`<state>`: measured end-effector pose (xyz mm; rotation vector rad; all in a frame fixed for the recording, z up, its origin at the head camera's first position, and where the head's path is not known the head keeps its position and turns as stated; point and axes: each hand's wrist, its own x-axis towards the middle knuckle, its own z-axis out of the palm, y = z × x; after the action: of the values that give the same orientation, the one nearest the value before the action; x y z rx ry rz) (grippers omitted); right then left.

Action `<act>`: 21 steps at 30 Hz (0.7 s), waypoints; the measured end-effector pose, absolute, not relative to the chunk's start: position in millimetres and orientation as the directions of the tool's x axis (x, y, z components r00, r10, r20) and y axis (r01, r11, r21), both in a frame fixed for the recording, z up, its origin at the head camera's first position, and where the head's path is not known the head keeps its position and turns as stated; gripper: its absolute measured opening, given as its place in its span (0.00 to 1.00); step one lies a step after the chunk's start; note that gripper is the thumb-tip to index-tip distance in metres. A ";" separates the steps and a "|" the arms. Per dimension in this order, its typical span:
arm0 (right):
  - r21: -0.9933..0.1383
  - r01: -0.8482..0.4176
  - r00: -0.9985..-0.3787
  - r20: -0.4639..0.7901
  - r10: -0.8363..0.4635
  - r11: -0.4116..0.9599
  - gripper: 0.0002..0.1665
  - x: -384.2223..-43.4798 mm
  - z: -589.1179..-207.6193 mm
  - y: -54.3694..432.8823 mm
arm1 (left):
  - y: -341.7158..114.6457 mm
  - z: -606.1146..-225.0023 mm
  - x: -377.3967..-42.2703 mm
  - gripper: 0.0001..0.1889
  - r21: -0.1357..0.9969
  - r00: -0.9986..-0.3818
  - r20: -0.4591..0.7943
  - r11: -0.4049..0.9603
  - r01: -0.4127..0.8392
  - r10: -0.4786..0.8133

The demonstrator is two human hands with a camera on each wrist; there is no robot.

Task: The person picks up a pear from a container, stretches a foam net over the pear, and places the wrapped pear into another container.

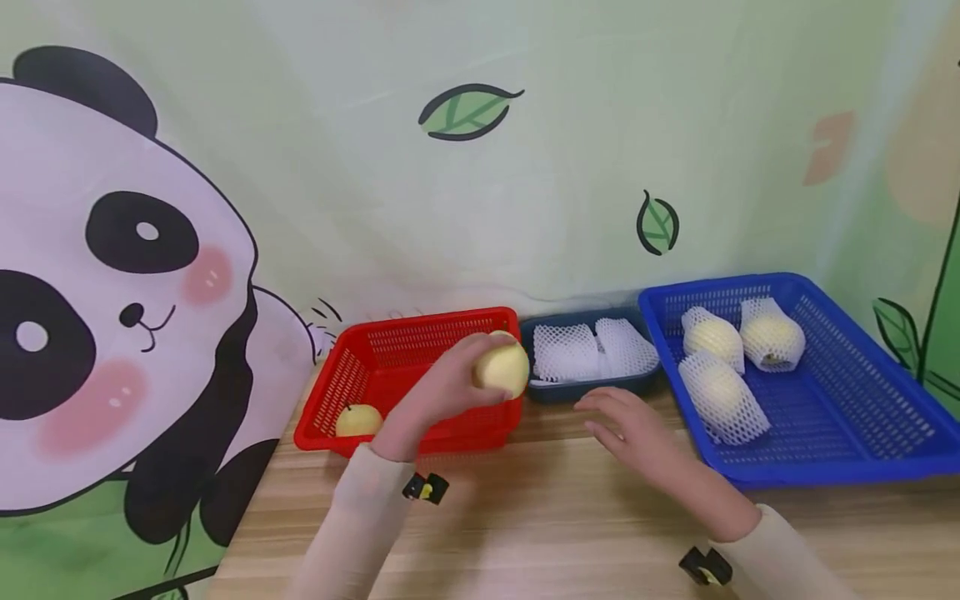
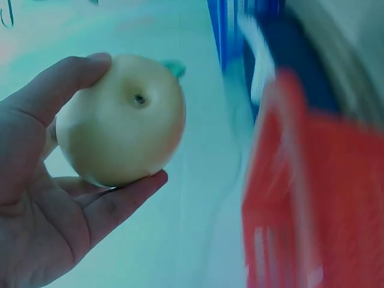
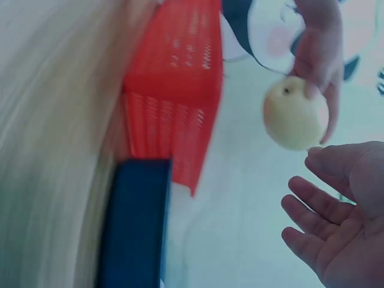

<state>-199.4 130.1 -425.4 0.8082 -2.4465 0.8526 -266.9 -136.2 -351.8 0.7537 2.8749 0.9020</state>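
Note:
My left hand (image 1: 455, 379) grips a round, pale yellow pear (image 1: 503, 371) between thumb and fingers, above the right end of the red basket. In the left wrist view the small dark pit of the pear (image 2: 123, 123) faces the camera. My right hand (image 1: 634, 433) is held over the table in front of the dark blue tray, with its fingers loosely extended and nothing in them. Another bare pear (image 1: 358, 420) with a short stem lies in the front left corner of the red basket (image 1: 318, 417). White foam net sleeves (image 1: 566, 352) lie in the dark tray.
At the right stands a large blue basket (image 1: 832, 467) with several pears in foam nets (image 1: 723, 398). Between the baskets is the dark blue tray (image 1: 558, 392). All stand on a wood-grain table (image 1: 540, 517) against a printed panda backdrop (image 1: 345, 183).

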 end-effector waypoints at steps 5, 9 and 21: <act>-0.452 -0.594 -0.761 0.584 -0.282 0.666 0.13 -186.8 -418.3 152.4 | -102.1 -382.5 -238.3 0.37 0.629 -0.859 0.188 0.613 0.478 0.477; -0.478 -0.553 -0.785 0.573 -0.234 0.683 0.15 -178.3 -418.6 165.7 | -81.6 -417.7 -224.8 0.35 0.667 -0.848 0.217 0.561 0.490 0.483; -0.424 -0.554 -0.761 0.606 -0.229 0.716 0.18 -168.3 -422.0 192.4 | -64.2 -469.0 -230.0 0.32 0.710 -0.864 0.093 0.575 0.406 0.495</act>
<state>-168.3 192.4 -422.0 0.5957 -2.3968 0.8241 -230.0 -64.2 -469.0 0.7712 2.6843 1.1643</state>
